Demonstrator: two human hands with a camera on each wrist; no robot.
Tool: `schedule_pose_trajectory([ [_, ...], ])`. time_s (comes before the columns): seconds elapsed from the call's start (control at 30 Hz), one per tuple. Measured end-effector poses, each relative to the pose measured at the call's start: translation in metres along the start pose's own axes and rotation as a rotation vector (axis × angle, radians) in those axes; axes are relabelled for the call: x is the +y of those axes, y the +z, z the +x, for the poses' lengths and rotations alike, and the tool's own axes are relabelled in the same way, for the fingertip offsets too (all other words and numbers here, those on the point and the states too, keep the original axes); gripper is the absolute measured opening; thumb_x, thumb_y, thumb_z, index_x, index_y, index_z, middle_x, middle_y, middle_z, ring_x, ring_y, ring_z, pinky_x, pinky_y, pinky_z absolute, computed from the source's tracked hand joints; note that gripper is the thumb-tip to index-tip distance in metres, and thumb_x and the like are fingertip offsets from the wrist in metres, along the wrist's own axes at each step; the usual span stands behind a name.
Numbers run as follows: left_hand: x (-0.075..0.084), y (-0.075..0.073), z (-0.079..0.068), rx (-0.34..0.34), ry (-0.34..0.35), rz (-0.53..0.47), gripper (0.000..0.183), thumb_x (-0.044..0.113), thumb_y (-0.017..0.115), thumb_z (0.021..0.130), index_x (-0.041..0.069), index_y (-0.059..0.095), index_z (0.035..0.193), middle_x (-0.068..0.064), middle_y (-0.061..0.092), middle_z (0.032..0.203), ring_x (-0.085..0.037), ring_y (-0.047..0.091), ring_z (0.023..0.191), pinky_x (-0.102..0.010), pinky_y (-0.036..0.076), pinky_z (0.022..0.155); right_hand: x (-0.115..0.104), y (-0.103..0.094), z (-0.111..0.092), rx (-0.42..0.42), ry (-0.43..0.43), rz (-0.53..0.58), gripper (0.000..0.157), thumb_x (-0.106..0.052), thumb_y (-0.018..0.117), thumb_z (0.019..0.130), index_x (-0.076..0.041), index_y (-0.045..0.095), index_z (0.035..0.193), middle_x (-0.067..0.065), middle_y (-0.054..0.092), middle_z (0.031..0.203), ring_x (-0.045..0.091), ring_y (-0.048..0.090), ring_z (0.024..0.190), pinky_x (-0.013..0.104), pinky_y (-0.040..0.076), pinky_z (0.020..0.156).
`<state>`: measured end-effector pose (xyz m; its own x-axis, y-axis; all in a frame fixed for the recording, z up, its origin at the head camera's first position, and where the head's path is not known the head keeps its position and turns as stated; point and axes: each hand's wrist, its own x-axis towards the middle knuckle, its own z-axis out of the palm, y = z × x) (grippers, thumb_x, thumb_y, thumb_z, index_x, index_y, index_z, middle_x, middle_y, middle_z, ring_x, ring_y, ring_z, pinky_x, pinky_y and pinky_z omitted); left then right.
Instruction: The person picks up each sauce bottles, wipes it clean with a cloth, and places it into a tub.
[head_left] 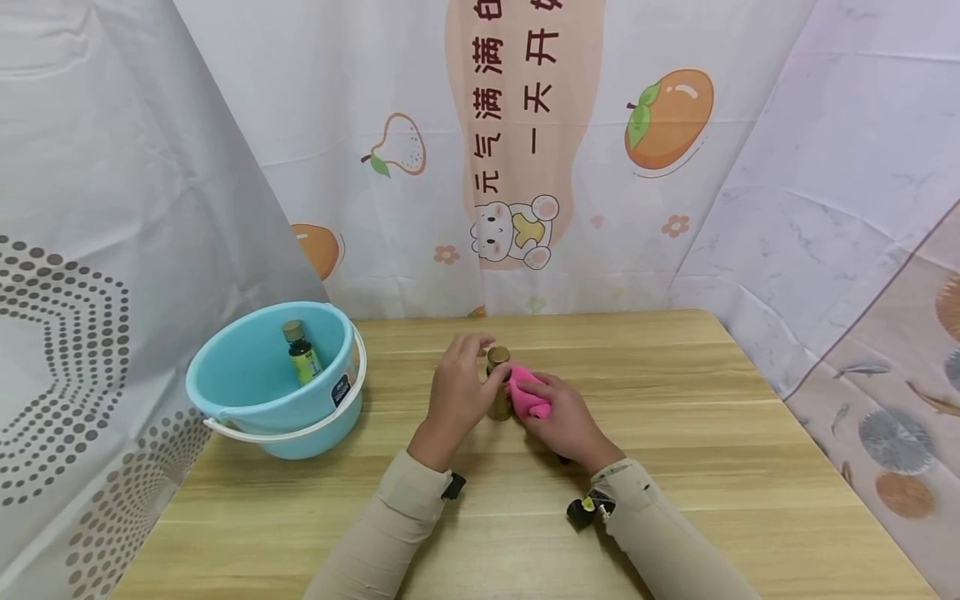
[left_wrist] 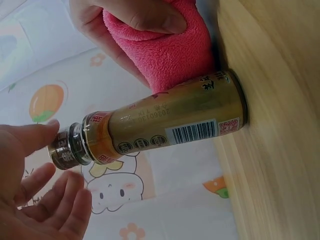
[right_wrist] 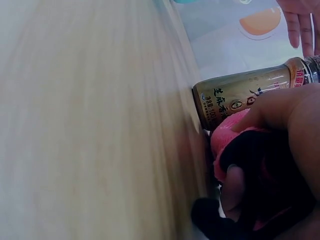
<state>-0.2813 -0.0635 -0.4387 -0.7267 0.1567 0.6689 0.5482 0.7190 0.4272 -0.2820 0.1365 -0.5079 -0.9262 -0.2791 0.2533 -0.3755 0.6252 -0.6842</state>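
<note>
A sesame oil bottle (head_left: 501,410) with a gold-brown label stands upright on the wooden table. Around its cap (left_wrist: 64,150), the left hand (head_left: 459,385) has its thumb on one side and loosely bent fingers on the other; the thumb tip is right at the cap. My right hand (head_left: 564,423) grips a folded pink cloth (head_left: 529,392), whose fluffy face lies against the bottle's side in the left wrist view. A black strap and dark shape cover part of the right hand and cloth in the right wrist view.
On the left stands a light blue bucket (head_left: 225,407) with a white handle. Inside it leans a dark bottle (head_left: 303,360) with a green-yellow label and a gold cap. A printed curtain (head_left: 405,225) hangs behind the table (head_left: 660,392).
</note>
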Motion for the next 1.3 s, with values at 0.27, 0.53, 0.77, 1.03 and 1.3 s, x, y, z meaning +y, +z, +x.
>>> schedule_pose_trajectory([
  [0.27, 0.001, -0.003, 0.002, -0.035, -0.035, -0.049, 0.040, 0.022, 0.083, 0.091, 0.004, 0.065, 0.122, -0.007, 0.069, 0.109, -0.018, 0.068, 0.094, -0.030, 0.062, 0.080, -0.007, -0.002, -0.002, 0.009, 0.010, 0.016, 0.058, -0.008, 0.078, 0.084, -0.016, 0.066, 0.141, 0.013, 0.055, 0.151, 0.036, 0.058, 0.132, 0.043, 0.059, 0.097],
  [0.53, 0.001, -0.004, 0.003, -0.055, -0.020, -0.042, 0.040, 0.021, 0.081, 0.092, 0.004, 0.063, 0.125, -0.007, 0.072, 0.111, -0.018, 0.074, 0.097, -0.029, 0.063, 0.082, -0.009, -0.003, 0.000, 0.101, -0.064, 0.053, 0.062, -0.004, 0.077, 0.082, -0.017, 0.065, 0.141, 0.010, 0.057, 0.149, 0.027, 0.064, 0.123, 0.035, 0.060, 0.090],
  [0.77, 0.000, -0.004, 0.002, -0.053, 0.013, -0.046, 0.036, 0.017, 0.079, 0.093, 0.004, 0.064, 0.123, -0.008, 0.073, 0.112, -0.019, 0.075, 0.097, -0.033, 0.063, 0.083, -0.013, -0.004, 0.001, 0.176, -0.128, 0.113, 0.064, -0.001, 0.076, 0.081, -0.018, 0.065, 0.142, 0.007, 0.057, 0.149, 0.020, 0.065, 0.101, 0.024, 0.058, 0.071],
  [1.03, -0.001, -0.003, 0.001, -0.069, 0.033, -0.052, 0.032, 0.014, 0.076, 0.095, 0.005, 0.063, 0.123, -0.007, 0.073, 0.113, -0.018, 0.075, 0.098, -0.031, 0.063, 0.082, -0.017, -0.008, -0.001, 0.225, -0.133, 0.162, 0.063, 0.003, 0.074, 0.081, -0.019, 0.067, 0.140, 0.005, 0.053, 0.153, 0.022, 0.062, 0.099, 0.022, 0.055, 0.065],
  [1.3, 0.000, -0.004, 0.001, -0.078, 0.025, -0.059, 0.033, 0.014, 0.076, 0.095, 0.003, 0.063, 0.124, -0.008, 0.073, 0.113, -0.019, 0.075, 0.098, -0.031, 0.063, 0.082, -0.017, -0.008, -0.001, 0.167, -0.089, 0.190, 0.061, 0.003, 0.074, 0.080, -0.013, 0.067, 0.139, 0.009, 0.054, 0.152, 0.022, 0.064, 0.099, 0.021, 0.056, 0.065],
])
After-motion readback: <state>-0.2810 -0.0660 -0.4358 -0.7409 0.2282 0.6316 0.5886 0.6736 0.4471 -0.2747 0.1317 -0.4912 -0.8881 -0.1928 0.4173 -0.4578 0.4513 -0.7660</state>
